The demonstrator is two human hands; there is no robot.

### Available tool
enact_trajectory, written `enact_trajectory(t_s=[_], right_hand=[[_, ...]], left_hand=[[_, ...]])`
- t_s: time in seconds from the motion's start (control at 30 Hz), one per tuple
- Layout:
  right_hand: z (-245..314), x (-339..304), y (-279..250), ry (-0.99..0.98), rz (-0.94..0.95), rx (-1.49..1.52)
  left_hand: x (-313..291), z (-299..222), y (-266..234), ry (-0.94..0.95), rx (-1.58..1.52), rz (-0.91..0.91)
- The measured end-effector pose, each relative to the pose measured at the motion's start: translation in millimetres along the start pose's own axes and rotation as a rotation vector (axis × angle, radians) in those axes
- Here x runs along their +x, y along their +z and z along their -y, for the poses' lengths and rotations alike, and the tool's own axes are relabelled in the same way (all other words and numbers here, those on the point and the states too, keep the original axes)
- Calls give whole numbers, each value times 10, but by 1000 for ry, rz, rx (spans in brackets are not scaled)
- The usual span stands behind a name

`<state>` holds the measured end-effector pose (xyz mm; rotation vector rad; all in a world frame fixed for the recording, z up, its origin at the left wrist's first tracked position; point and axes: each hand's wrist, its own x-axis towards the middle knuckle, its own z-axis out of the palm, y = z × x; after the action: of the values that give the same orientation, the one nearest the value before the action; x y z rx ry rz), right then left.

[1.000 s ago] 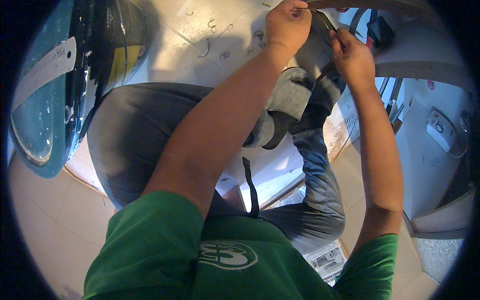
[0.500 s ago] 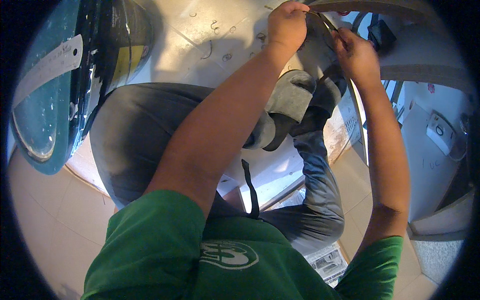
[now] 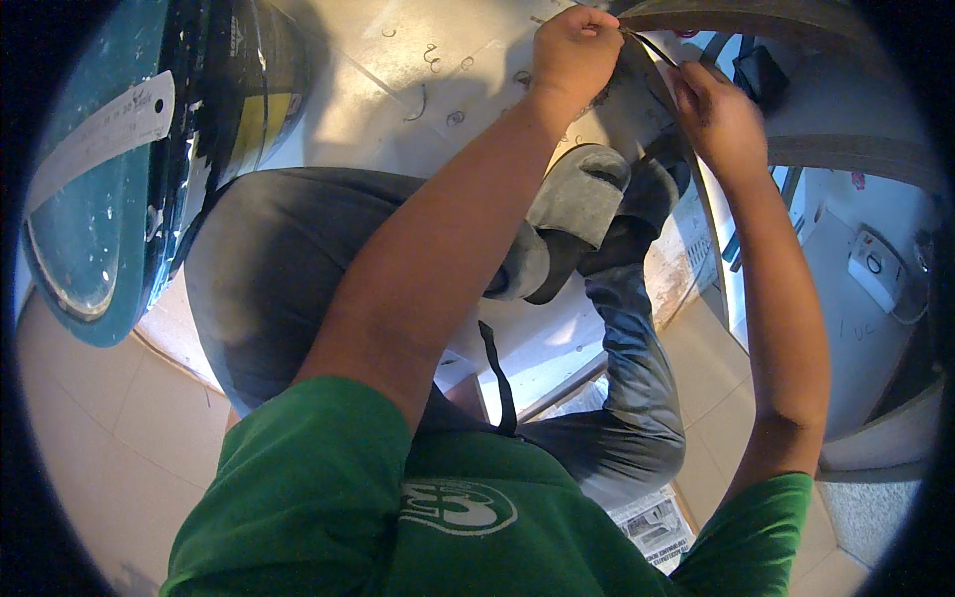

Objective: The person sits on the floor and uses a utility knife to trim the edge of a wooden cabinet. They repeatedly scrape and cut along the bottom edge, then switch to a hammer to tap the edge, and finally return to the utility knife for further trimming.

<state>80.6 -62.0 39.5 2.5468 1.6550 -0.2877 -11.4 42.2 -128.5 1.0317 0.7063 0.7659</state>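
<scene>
1) Big black tub (image 3: 224,90), blue-green lid (image 3: 90,219)
2) Small dark curls (image 3: 456,118) on the pale floor (image 3: 338,40)
3) The left hand (image 3: 575,58), pinching a thin dark strip (image 3: 652,47)
4) The strip, reaching from hand to hand up top
5) The right hand (image 3: 724,111), pinching it too

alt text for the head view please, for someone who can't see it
A person's left hand and right hand hold a thin dark strip between them near the top edge. Below are dark trousers and a green shirt; at left is a dark container with a teal top, and small curled scraps lie nearby.
</scene>
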Motion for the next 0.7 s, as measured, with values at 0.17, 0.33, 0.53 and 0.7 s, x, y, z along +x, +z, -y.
enact_trajectory(t_s=[0.17,0.33,0.53,0.7], right_hand=[[-193,-249,-17,-2,-121,153],[-178,-298,-50,67,-216,131],[-210,-503,15,216,-216,191],[-150,-524,7,245,-250,253]], left_hand=[[-93,-558,48,149,450,-38],[27,-397,-25,394,520,-147],[24,-515,5,-131,295,2],[116,-137,-36,47,326,-230]])
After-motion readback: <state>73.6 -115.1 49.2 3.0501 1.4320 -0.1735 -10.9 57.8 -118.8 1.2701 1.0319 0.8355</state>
